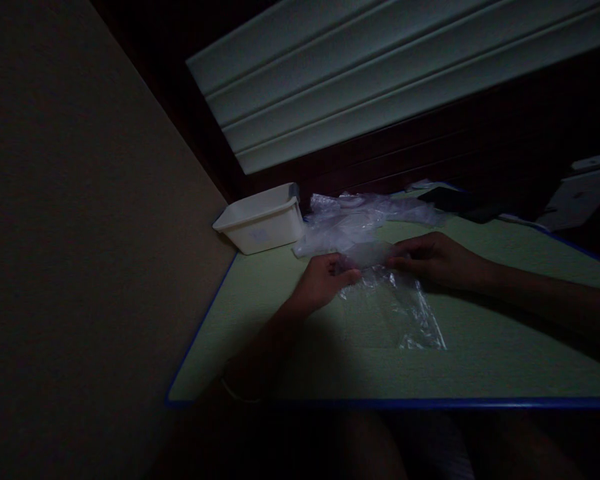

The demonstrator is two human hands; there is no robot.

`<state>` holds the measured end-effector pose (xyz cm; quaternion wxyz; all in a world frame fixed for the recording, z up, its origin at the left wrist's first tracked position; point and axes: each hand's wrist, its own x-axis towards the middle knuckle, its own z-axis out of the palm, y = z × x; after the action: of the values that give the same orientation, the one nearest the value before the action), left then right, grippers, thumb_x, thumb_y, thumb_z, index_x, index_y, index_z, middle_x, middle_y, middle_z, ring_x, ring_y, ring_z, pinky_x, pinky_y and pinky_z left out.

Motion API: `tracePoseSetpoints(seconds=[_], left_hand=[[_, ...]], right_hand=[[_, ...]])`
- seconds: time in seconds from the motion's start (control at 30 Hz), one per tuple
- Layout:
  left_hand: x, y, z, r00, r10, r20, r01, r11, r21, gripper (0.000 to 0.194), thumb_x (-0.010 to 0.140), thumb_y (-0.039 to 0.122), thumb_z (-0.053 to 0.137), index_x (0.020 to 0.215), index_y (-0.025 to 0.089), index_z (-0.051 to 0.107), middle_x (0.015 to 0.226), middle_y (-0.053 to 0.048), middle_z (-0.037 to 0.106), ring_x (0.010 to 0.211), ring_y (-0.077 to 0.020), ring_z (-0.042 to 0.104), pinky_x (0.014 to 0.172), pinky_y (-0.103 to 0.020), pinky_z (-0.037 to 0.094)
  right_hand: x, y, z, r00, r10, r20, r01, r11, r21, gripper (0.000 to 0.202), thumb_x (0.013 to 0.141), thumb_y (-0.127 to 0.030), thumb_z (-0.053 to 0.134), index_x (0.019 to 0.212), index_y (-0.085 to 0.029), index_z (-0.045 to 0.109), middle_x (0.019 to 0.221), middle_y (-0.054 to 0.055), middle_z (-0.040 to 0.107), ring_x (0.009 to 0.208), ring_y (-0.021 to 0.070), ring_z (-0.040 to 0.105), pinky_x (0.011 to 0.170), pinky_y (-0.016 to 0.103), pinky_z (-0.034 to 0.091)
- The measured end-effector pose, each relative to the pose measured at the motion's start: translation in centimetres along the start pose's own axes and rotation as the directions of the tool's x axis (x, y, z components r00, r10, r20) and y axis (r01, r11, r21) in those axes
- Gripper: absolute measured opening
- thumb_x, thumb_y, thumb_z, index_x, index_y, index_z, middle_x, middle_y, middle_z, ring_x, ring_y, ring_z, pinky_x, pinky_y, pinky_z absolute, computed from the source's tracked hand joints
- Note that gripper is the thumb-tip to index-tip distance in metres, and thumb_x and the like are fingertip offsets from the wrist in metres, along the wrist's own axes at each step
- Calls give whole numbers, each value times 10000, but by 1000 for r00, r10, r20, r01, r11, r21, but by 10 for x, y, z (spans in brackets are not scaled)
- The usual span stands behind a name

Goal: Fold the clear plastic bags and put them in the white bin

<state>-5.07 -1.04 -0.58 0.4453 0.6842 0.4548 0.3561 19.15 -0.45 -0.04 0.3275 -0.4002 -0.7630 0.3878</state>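
Note:
Between my two hands is a clear plastic bag (400, 310), its lower part lying toward me over the green table (490, 360). My left hand (325, 283) pinches the bag's upper left edge between thumb and fingers. The upper right edge is gripped by my right hand (430, 257), thumb below and fingers curled. A whitish, cloudy layer (367, 253) shows at the top of the bag between the hands; the dim light hides what it is. Just beyond the hands lies a loose heap of clear plastic bags (350, 217).
A white plastic bin (265, 223) stands at the table's back left corner, by the wall (105, 233). A dark flat object (447, 200) lies at the back right. Behind the table is dark wood with pale slats (380, 67). The table has a blue edge.

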Motion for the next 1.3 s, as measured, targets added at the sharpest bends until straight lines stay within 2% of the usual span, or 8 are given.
tracePoseSetpoints(seconds=[0.17,0.23,0.33,0.43,0.7,1.0,1.13,1.3], left_hand=[[-3,0,0,999,37,31,-39,997,64,283,728,342,741,890,135,636,826,-25,643,714,-124,572,658,-248,431],[-4,2,0,999,29,45,-32,997,68,338,706,344,761,938,141,622,843,-24,637,718,-128,571,655,-250,435],[-6,4,0,1000,16,20,-18,994,112,306,707,351,758,872,142,607,779,-5,602,678,-116,537,618,-239,409],[-5,4,0,1000,25,-3,-24,987,160,269,731,363,733,785,146,584,721,12,564,645,-106,502,591,-233,380],[-1,-5,-4,1000,24,-2,-24,995,101,278,727,377,740,800,143,608,743,0,590,669,-115,530,627,-243,404],[1,-6,-5,1000,20,11,-21,997,68,285,730,375,741,822,135,615,747,3,597,663,-109,539,622,-234,406],[0,-4,-6,999,35,22,-37,995,96,274,743,369,728,821,133,613,727,11,579,660,-110,537,624,-233,406],[-7,7,-5,995,75,66,-84,985,148,384,723,282,747,1052,142,607,952,-47,644,833,-163,598,753,-270,458]], right_hand=[[-1,-2,0,995,-104,7,104,990,-99,380,812,-530,603,832,-166,709,764,52,643,666,160,551,602,288,421],[-2,-4,0,996,-88,5,88,989,-121,373,810,-531,596,825,-175,706,729,38,627,645,155,542,590,284,416],[-2,-5,1,999,-33,21,35,992,-118,376,804,-534,598,846,-172,692,697,24,614,603,144,529,555,273,404],[-3,-5,-2,996,9,87,-2,996,-88,378,781,-525,636,885,-165,680,712,22,626,599,142,535,542,263,407],[-7,-7,-17,958,125,259,-121,992,-28,412,764,-567,647,963,-208,683,735,16,646,562,130,532,482,248,382],[-5,1,-14,971,59,231,-52,998,-33,330,753,-489,693,909,-203,645,781,15,652,659,151,574,561,255,429],[-7,0,-12,974,47,220,-42,999,-30,305,743,-478,697,815,-202,590,702,-12,593,613,132,534,538,251,405],[-9,-4,-10,979,21,203,-6,997,-72,241,755,-413,675,860,-205,612,765,22,643,643,164,570,551,277,419]])
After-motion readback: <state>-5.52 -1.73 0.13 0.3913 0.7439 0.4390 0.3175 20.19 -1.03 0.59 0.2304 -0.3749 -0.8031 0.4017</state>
